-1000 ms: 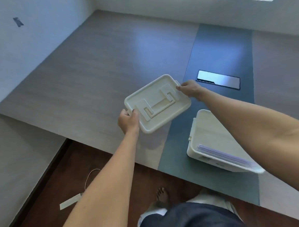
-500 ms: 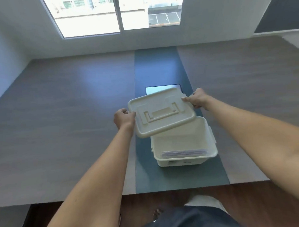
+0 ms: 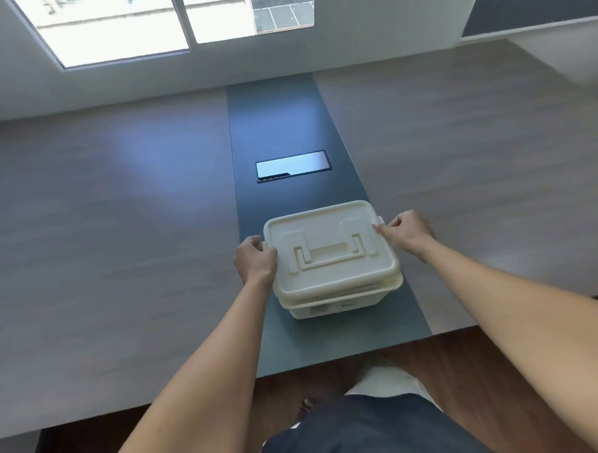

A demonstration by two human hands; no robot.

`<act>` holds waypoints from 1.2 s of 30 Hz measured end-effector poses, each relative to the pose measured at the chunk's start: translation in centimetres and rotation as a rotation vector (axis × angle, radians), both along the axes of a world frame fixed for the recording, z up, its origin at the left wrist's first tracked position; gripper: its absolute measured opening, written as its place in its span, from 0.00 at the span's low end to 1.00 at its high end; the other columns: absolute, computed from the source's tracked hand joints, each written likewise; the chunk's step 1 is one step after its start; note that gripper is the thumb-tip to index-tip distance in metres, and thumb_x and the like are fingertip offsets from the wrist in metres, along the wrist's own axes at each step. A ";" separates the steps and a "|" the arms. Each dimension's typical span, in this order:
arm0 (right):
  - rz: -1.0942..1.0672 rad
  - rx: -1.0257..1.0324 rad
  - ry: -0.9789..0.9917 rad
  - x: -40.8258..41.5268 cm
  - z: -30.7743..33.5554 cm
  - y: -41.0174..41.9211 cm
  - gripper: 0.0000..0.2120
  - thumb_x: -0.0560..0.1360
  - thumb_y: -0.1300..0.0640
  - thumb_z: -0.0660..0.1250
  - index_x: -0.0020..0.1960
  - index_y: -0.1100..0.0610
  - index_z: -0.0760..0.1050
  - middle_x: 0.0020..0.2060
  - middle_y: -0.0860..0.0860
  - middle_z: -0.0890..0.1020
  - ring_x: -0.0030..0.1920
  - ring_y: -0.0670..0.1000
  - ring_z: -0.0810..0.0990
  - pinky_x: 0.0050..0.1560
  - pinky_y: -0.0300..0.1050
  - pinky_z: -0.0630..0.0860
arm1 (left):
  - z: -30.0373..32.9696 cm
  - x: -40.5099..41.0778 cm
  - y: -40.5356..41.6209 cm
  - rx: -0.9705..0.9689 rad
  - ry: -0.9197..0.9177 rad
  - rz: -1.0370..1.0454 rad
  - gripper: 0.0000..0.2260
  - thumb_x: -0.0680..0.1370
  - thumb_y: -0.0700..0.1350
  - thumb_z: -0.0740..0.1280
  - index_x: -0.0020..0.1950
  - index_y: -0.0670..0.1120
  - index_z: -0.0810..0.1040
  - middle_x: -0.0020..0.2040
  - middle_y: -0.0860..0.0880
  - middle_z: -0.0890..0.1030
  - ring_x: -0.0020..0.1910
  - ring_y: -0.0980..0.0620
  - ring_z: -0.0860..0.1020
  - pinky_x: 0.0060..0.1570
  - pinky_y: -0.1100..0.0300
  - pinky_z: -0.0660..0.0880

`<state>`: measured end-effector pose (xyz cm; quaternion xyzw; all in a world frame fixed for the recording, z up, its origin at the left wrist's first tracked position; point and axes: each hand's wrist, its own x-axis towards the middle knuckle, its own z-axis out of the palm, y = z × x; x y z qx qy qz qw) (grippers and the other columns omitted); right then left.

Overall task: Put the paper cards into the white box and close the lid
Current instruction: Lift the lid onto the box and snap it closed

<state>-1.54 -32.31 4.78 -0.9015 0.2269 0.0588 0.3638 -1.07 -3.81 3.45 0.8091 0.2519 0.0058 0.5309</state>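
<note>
Left hand point(image 3: 255, 260) curled around the left short edge of the lid point(image 3: 329, 247), fingers wrapped over the rim, thumb on top. Half a second ago this hand held the lid in the air, tilted, above and left of the open box; now the lid lies on the box, roughly level.

White box point(image 3: 331, 302) sits on the dark centre strip point(image 3: 276, 124) of the grey table point(image 3: 102, 235), near the front edge. Lid covers the whole opening, so the paper cards, seen a moment ago standing along the near wall, are hidden. Lid is cream-white plastic, rounded corners, a flat carry handle point(image 3: 329, 252) folded into a recess on top. At the near side the box rim shows as a separate band under the lid rim; whether it has snapped home I cannot tell.

Right hand point(image 3: 405, 232) at the right short edge, fingers bent, tips pinching the side tab.

Judgement: cards are in, lid placed; what is left is pressing down or latching the ends.

Beyond the box, well apart, a dark reflective panel point(image 3: 293, 165) is set in the strip.
</note>
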 end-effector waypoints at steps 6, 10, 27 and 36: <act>-0.048 0.026 0.016 -3.1 -2.4 -3.1 0.20 0.74 0.44 0.70 0.36 0.61 0.77 0.39 0.65 0.84 0.46 0.62 0.83 0.46 0.52 0.77 | -3.0 -2.0 -3.0 -0.046 0.050 -0.050 0.19 0.73 0.40 0.72 0.64 0.43 0.79 0.47 0.51 0.82 0.55 0.48 0.81 0.63 0.52 0.75; -0.088 0.100 0.029 -3.7 -3.4 -3.0 0.21 0.73 0.43 0.72 0.38 0.62 0.77 0.43 0.59 0.85 0.48 0.58 0.82 0.50 0.52 0.77 | -3.7 -2.4 -2.1 -0.071 0.025 -0.089 0.20 0.73 0.42 0.74 0.65 0.43 0.78 0.53 0.48 0.83 0.56 0.48 0.81 0.63 0.51 0.75; -0.108 0.321 -0.052 -4.4 -5.0 -2.8 0.20 0.70 0.45 0.76 0.46 0.62 0.80 0.45 0.54 0.85 0.49 0.56 0.84 0.52 0.53 0.81 | -4.1 -3.8 -0.2 -0.154 0.001 -0.178 0.20 0.71 0.43 0.72 0.63 0.44 0.79 0.60 0.44 0.80 0.53 0.48 0.82 0.54 0.52 0.80; -0.146 0.532 0.009 -3.3 -5.4 -2.7 0.24 0.71 0.46 0.75 0.55 0.64 0.77 0.52 0.59 0.85 0.47 0.54 0.83 0.53 0.55 0.81 | -4.8 -3.6 -0.4 -0.272 0.113 -0.124 0.19 0.79 0.48 0.69 0.68 0.44 0.73 0.59 0.44 0.80 0.51 0.50 0.79 0.45 0.60 0.77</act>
